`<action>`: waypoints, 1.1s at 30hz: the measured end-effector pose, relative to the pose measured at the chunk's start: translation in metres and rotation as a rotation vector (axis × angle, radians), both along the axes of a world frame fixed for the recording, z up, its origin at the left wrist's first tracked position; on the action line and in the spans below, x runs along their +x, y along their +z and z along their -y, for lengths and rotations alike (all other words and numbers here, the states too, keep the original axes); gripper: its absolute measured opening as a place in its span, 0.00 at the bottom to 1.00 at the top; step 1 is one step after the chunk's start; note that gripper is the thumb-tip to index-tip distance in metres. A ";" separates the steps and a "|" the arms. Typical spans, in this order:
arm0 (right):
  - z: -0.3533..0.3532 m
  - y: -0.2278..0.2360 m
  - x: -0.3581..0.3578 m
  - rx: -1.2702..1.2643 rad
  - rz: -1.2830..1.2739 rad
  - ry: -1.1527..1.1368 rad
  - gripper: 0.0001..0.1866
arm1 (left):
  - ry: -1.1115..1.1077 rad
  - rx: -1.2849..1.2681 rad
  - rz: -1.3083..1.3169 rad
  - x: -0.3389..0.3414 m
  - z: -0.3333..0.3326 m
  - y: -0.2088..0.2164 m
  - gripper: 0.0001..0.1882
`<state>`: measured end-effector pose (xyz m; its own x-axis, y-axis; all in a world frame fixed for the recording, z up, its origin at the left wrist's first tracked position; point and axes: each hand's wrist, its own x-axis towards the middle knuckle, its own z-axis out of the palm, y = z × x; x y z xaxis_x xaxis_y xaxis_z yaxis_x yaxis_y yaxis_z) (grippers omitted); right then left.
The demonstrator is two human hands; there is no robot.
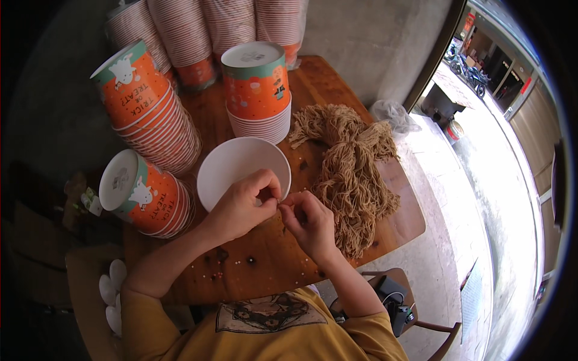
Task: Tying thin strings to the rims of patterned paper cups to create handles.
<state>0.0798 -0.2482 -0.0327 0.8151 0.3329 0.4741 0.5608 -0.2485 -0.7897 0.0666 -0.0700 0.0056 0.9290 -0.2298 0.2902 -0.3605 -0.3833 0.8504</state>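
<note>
My left hand [247, 203] is pinched closed over the near right rim of a white round paper tub [232, 162] that stands with its mouth up. Fingertip to fingertip with it, my right hand [307, 219] is also closed in a pinch. Whatever the fingers hold, if anything, is too small or hidden to make out. Right of the tub lies a large loose bundle of tan cord [355, 174], close to my right hand. Behind the tub, a stack of upturned orange and green paper tubs [257, 90] stands on the wooden table [265, 265].
Two more orange tub stacks, one tall [141, 102] and one short [147, 192], lean at the left. Bagged tub stacks [229, 30] line the wall. Tiny pale and red bits dot the table. A chair [397, 295] with a black device stands at the right; an open doorway lies beyond.
</note>
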 end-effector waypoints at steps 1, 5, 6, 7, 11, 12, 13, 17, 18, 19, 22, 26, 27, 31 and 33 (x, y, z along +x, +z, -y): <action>0.000 -0.001 0.001 0.037 -0.014 0.001 0.06 | -0.005 -0.019 -0.018 0.000 0.000 0.000 0.09; -0.001 -0.003 0.003 0.149 -0.161 0.009 0.05 | -0.008 0.020 -0.016 -0.001 0.000 0.004 0.08; -0.001 -0.004 0.004 0.149 -0.161 0.009 0.05 | -0.006 0.014 -0.060 -0.002 0.000 0.004 0.09; 0.000 -0.005 0.005 0.176 -0.201 0.018 0.05 | -0.004 0.007 -0.103 -0.002 0.000 0.004 0.09; -0.002 -0.008 0.006 0.281 -0.321 0.042 0.05 | 0.002 -0.048 -0.186 -0.002 0.001 0.006 0.11; -0.002 -0.008 0.006 0.281 -0.321 0.043 0.05 | 0.001 -0.048 -0.190 -0.002 0.000 0.004 0.12; -0.003 -0.008 0.006 0.280 -0.329 0.045 0.05 | 0.001 -0.048 -0.194 -0.002 -0.001 0.004 0.14; -0.004 -0.007 0.006 0.302 -0.333 0.058 0.05 | 0.012 0.021 -0.107 -0.007 0.003 0.009 0.16; -0.004 -0.007 0.006 0.303 -0.334 0.056 0.05 | 0.039 0.037 -0.104 -0.010 0.006 0.012 0.16; -0.003 -0.007 0.006 0.298 -0.328 0.051 0.05 | 0.067 0.052 -0.101 -0.011 0.009 0.014 0.17; -0.004 -0.008 0.006 0.299 -0.327 0.049 0.05 | 0.109 0.018 -0.091 -0.014 0.010 0.012 0.17; -0.004 -0.010 0.006 0.306 -0.351 0.049 0.05 | 0.124 0.015 -0.097 -0.011 0.010 0.007 0.16; -0.005 -0.010 0.006 0.306 -0.350 0.049 0.05 | 0.135 0.010 -0.073 -0.010 0.010 0.005 0.16; -0.005 -0.009 0.005 0.310 -0.353 0.046 0.05 | 0.169 0.007 -0.050 -0.010 0.011 0.008 0.14; -0.005 -0.009 0.005 0.316 -0.357 0.045 0.05 | 0.163 -0.011 -0.068 -0.009 0.011 0.006 0.14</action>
<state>0.0844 -0.2432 -0.0415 0.9337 0.2560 0.2504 0.2450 0.0534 -0.9681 0.0573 -0.0812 0.0120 0.9713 -0.0719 0.2267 -0.2355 -0.4223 0.8753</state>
